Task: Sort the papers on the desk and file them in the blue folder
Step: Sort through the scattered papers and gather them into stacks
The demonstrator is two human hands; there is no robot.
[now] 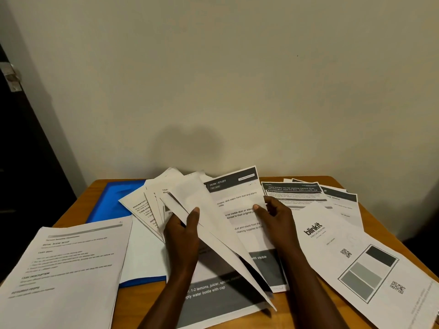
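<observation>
The left hand [181, 230] grips a fan of white printed paper sheets [190, 195] over the brown wooden counter [140, 302]; the right hand [276, 222] pinches the dark-headed sheet [234, 198]. The flat blue plastic folder [111, 200] lies at 10 o'clock, partly covered.

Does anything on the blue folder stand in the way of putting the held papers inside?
Yes. A white sheet lies on the blue folder, and the printed stack at the front left overlaps that sheet's edge. The fanned papers, held in the left hand and right hand, hang over the folder's right side.
</observation>
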